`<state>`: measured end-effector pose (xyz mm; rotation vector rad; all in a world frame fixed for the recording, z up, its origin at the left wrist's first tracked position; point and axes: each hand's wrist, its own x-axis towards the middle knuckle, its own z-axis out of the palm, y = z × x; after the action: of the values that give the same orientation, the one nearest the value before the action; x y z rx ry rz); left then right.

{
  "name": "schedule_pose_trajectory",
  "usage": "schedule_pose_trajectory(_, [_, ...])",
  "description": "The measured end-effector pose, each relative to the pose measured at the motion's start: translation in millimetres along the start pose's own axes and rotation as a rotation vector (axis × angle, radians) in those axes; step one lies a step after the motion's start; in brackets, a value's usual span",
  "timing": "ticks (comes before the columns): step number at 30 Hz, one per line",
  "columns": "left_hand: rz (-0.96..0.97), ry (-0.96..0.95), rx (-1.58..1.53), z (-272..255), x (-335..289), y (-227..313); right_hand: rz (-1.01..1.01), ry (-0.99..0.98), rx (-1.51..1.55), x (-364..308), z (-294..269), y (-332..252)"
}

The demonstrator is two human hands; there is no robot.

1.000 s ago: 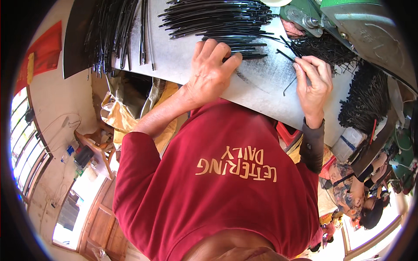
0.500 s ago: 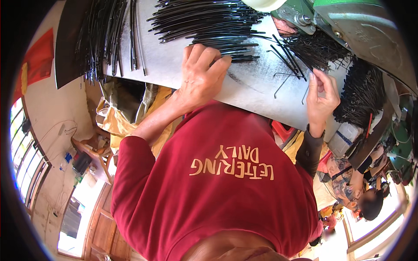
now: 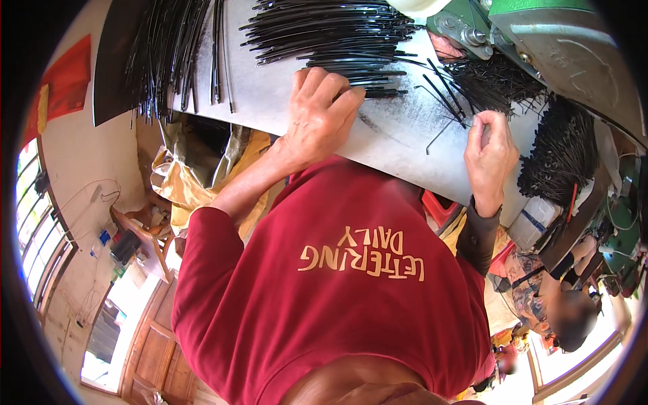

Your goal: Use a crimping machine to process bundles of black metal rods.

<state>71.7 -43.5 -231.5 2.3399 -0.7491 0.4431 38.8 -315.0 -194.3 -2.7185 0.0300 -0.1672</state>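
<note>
My left hand is closed, knuckles up, at the near side of a pile of slim black rods. Its fingertips are tucked out of sight, so whatever they hold is hidden. Farther right, my right hand has its thumb and fingers pinched together, and I cannot make out what is between them. Just left of those fingertips, a few loose black rods lie slanted on the pale metal tabletop. A thin bent wire rests below them, near the table's front edge.
More black rods lie lengthwise at the left. Dark tangled wire pieces and a dense bundle of rods sit at the right, under a green machine. A yellowish cloth hangs below the table. Another person is at the lower right.
My right hand has moved slightly left and its fingers have closed more. A thin wire below its fingertips no longer shows. My left hand stays by the rods; the whole view has shifted a little.
</note>
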Motion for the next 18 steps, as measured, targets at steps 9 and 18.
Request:
schedule_pose_trajectory(9, [0.029, 0.011, 0.019, -2.7, 0.1, -0.3, 0.259, -0.018, 0.730, -21.8, -7.4, -15.3])
schedule_pose_trajectory(18, [0.036, 0.007, 0.027, -4.7, -2.2, -0.4, -0.048, -0.203, 0.399, -44.7, -8.7, -4.9])
